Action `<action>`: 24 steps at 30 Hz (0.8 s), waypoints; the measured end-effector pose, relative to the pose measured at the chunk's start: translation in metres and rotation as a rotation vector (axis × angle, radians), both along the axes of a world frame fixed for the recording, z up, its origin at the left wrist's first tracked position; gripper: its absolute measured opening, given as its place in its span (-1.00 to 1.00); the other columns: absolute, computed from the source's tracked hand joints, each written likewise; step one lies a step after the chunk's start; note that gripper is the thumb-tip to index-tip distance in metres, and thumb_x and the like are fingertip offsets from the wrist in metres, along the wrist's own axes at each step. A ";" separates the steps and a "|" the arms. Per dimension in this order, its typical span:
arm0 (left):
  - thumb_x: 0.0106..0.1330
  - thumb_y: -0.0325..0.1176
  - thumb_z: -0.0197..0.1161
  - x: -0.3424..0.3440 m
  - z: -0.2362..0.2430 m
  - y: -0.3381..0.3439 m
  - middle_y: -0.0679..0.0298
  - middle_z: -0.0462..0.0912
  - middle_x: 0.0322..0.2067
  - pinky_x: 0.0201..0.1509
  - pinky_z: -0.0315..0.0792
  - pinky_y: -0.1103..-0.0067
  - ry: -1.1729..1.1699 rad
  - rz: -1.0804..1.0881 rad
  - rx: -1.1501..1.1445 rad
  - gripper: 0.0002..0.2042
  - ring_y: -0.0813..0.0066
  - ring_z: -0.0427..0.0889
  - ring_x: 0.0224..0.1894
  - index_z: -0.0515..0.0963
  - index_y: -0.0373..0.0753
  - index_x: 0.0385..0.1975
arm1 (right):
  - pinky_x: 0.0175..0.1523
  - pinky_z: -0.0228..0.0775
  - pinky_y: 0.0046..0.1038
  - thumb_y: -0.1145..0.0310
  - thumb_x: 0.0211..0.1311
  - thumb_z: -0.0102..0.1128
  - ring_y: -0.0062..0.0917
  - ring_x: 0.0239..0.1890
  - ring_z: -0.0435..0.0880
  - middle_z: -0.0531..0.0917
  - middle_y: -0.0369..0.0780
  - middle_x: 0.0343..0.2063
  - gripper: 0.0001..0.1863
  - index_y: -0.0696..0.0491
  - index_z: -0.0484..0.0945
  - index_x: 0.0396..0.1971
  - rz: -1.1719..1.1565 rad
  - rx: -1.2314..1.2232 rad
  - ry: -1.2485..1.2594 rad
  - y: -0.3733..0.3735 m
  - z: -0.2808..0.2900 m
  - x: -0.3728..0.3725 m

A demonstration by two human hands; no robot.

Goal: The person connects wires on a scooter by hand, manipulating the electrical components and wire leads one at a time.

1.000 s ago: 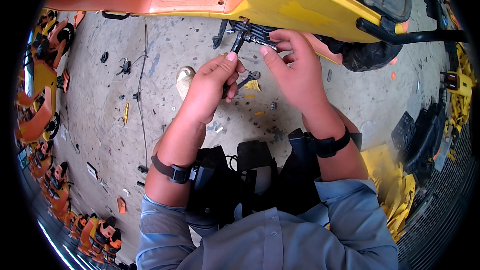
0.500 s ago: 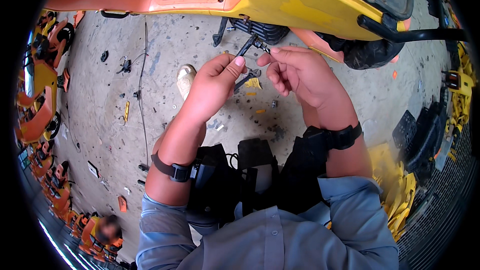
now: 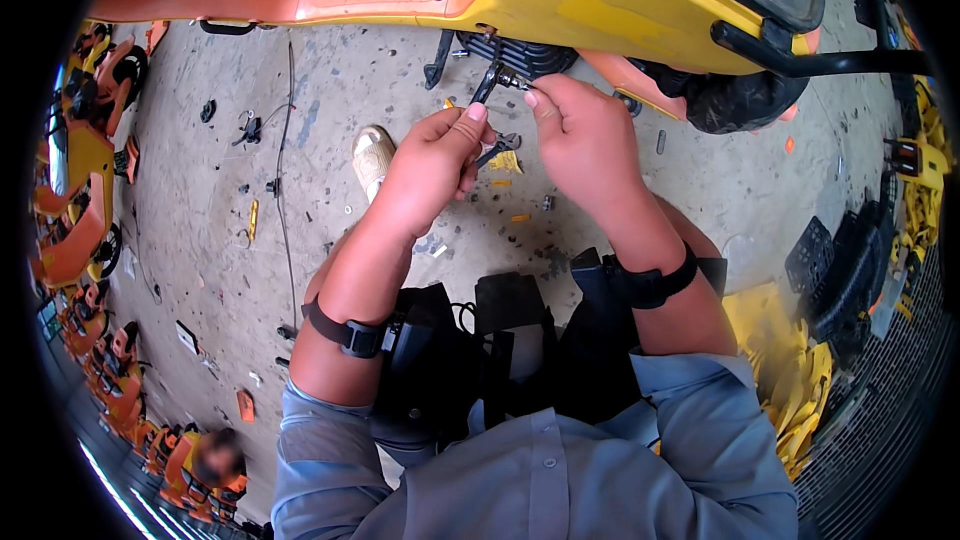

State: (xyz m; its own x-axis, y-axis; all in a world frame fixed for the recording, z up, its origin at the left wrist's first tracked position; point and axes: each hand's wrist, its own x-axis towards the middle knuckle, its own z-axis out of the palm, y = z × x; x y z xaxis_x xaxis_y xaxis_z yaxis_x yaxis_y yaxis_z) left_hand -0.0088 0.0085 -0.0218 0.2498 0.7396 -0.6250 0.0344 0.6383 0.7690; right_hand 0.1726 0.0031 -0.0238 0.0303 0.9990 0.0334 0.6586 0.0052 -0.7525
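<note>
My left hand (image 3: 428, 165) is closed around the dark handle of a socket wrench (image 3: 487, 86), its thumb lying along the top. At the tool's head a shiny socket piece (image 3: 515, 82) points right. My right hand (image 3: 590, 135) pinches the end of that piece between thumb and fingers; the fingertips partly hide it. Just beyond the tool is the lower edge of a yellow and orange vehicle body (image 3: 560, 10), with a black ribbed step (image 3: 530, 52) beneath. Below my hands, an adjustable wrench (image 3: 500, 148) lies on the floor.
Small bolts, scraps and a long black cable (image 3: 283, 140) lie on the stained concrete floor (image 3: 210, 230). My shoe (image 3: 373, 155) stands left of my hands. Orange vehicles (image 3: 75, 210) line the left side. Yellow panels (image 3: 790, 390) and black parts (image 3: 850, 260) are piled right.
My right hand's fingers have curled in and closed on the socket piece. The socket wrench has moved slightly left and its handle has tilted more upright.
</note>
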 end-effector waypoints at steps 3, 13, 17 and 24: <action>0.56 -0.08 0.04 0.001 0.001 0.000 0.50 0.26 -0.62 -0.56 0.15 0.68 -0.004 0.011 -0.005 -0.63 0.66 0.27 -0.64 0.53 -0.27 -0.33 | -0.29 0.48 -0.38 0.37 0.31 0.29 -0.25 -0.45 0.65 0.70 -0.08 -0.43 -0.83 0.15 0.65 -0.22 -0.014 0.150 -0.007 -0.001 -0.006 -0.002; 0.55 -0.03 0.06 -0.007 -0.004 0.002 0.49 0.29 -0.66 -0.56 0.17 0.67 0.066 -0.071 0.093 -0.61 0.68 0.27 -0.65 0.54 -0.26 -0.34 | -0.51 0.22 -0.61 0.20 0.44 0.16 -0.63 -0.63 0.43 0.52 -0.34 -0.66 -0.71 0.13 0.63 -0.33 -0.041 -0.801 1.067 0.018 0.008 0.026; 0.54 -0.01 0.08 -0.004 -0.002 0.004 0.47 0.32 -0.67 -0.56 0.18 0.67 0.019 -0.038 0.051 -0.60 0.69 0.27 -0.65 0.54 -0.25 -0.35 | -0.50 0.24 -0.58 0.22 0.44 0.15 -0.62 -0.63 0.43 0.52 -0.34 -0.66 -0.72 0.14 0.63 -0.34 0.001 -0.027 0.324 0.009 -0.007 0.003; 0.54 -0.02 0.08 -0.008 -0.002 0.004 0.47 0.34 -0.66 -0.56 0.17 0.67 0.100 -0.063 0.093 -0.61 0.69 0.28 -0.65 0.55 -0.25 -0.35 | -0.42 0.36 -0.55 0.29 0.44 0.17 -0.60 -0.57 0.51 0.58 -0.32 -0.58 -0.77 0.16 0.63 -0.27 -0.004 -0.746 1.016 0.018 0.006 0.023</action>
State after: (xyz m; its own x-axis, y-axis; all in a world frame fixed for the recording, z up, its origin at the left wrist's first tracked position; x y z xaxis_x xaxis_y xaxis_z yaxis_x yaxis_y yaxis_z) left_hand -0.0169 0.0124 -0.0242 0.2372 0.7802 -0.5788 0.1518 0.5587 0.8154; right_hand 0.1954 0.0212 -0.0180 -0.2860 0.7645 -0.5777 -0.2193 -0.6391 -0.7372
